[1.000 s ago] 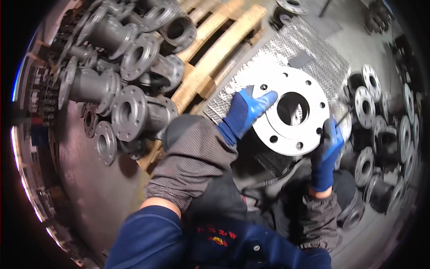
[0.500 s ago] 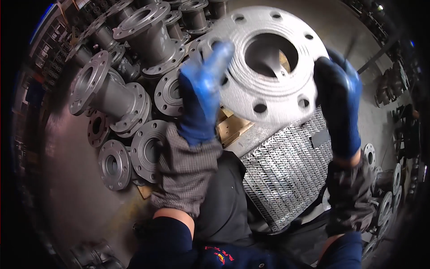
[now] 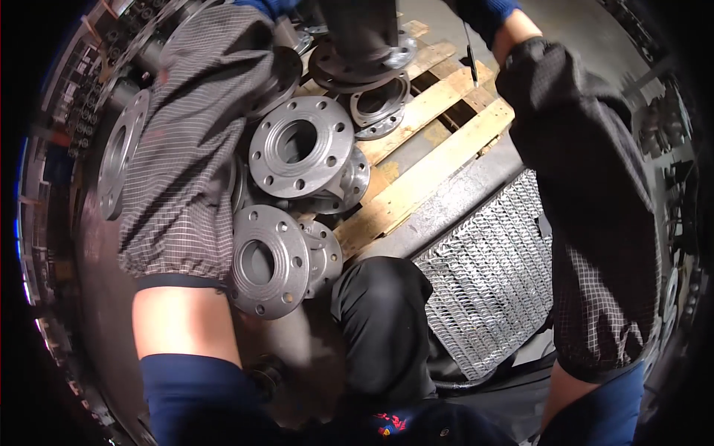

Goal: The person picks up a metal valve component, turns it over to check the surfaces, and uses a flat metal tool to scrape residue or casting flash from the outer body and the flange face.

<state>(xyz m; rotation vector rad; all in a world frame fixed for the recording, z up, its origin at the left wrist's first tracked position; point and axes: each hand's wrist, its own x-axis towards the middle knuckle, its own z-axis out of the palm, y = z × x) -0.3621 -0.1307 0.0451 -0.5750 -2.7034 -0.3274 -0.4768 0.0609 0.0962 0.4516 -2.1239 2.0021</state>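
At the top edge only the blue cuff part of my left hand's glove [image 3: 269,6] shows; its fingers lie outside the picture. My right hand [image 3: 487,13], in a blue and dark glove, is likewise cut off there, so its fingers cannot be seen. Between the two gloves, a dark grey flanged pipe [image 3: 359,31] stands upright, with its lower flange [image 3: 349,74] above the wooden pallet. Its upper end is out of view, and whether my hands touch it does not show. Just nearer is a smaller flange with an open bore [image 3: 379,102].
Several grey flanged pipe fittings [image 3: 301,147] crowd the pallet's left side, one fitting [image 3: 269,262] lying close to my knee. Wooden pallet slats [image 3: 428,175] run diagonally. A silvery woven-textured pad [image 3: 487,279] lies at right. A thin dark rod [image 3: 471,56] hangs near my right hand.
Both arms have stretched forward, taking my hands to the top edge. The large pale flange that was between them is no longer seen face-on; an upright flanged pipe stands at the top.
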